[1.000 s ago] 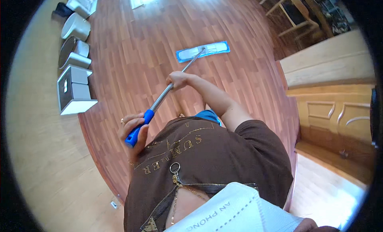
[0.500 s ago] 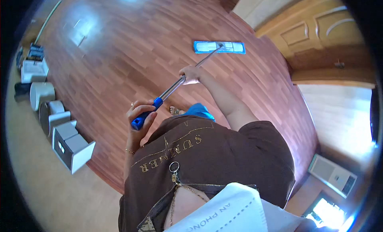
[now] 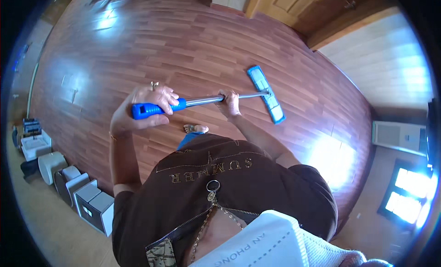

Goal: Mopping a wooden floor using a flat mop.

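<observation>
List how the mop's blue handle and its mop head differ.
Shape: the blue handle is a narrow rod; the mop head is a flat, long rectangle.
Colour: the blue handle is deep blue; the mop head is lighter, palest along its middle.
Hold: the left hand grasps the blue handle; no hand touches the mop head, which appears to rest on the floor.
Shared: both are on the same metal pole.

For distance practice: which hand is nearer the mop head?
Right. The right hand grips the pole between handle and mop head; the left hand is farther, on the handle.
</observation>
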{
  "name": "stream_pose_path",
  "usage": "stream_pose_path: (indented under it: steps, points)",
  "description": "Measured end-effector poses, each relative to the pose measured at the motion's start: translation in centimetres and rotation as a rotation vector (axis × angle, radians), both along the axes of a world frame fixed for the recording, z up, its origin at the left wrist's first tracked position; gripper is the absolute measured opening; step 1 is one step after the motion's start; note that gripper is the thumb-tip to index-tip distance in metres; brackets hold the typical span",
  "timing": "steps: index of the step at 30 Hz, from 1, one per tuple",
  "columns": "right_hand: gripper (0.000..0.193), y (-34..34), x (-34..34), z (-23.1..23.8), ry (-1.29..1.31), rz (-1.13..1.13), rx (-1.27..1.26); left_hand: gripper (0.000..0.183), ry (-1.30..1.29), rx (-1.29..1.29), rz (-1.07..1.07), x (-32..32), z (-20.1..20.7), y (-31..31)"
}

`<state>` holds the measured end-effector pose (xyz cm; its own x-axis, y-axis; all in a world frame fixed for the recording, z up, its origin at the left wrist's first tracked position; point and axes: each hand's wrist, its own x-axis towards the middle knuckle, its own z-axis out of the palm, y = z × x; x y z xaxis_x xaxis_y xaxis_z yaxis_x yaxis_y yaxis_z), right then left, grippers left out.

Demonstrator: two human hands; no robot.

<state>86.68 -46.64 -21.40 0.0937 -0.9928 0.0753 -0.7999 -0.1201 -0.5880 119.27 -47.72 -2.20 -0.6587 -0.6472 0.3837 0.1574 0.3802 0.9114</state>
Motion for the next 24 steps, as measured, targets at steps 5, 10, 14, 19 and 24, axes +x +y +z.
stream_pose_path:
  steps: [5,10,14,19,24]
  points:
    - [0.023,-2.0,-1.4,4.1,-0.154,-0.167,-0.147,0.016,-0.047,-0.086,-0.279,-3.0,5.5,-8.2]
    - [0.022,-1.3,-4.1,3.9,-0.445,-0.21,-0.199,0.016,-0.026,-0.415,-0.443,-9.5,9.0,-10.4]
    - [0.025,-0.9,-5.0,5.7,-0.733,-0.185,-0.028,0.019,-0.015,-0.567,-0.542,-13.4,13.8,-9.9]
    - [0.024,-0.5,-6.6,7.9,-0.909,0.057,-0.066,0.017,-0.12,-0.845,-0.7,-17.9,18.4,-7.2]
    - [0.025,-0.2,-10.8,7.5,-0.824,0.18,0.166,0.038,0.064,-0.631,-0.59,-23.7,16.1,-3.3]
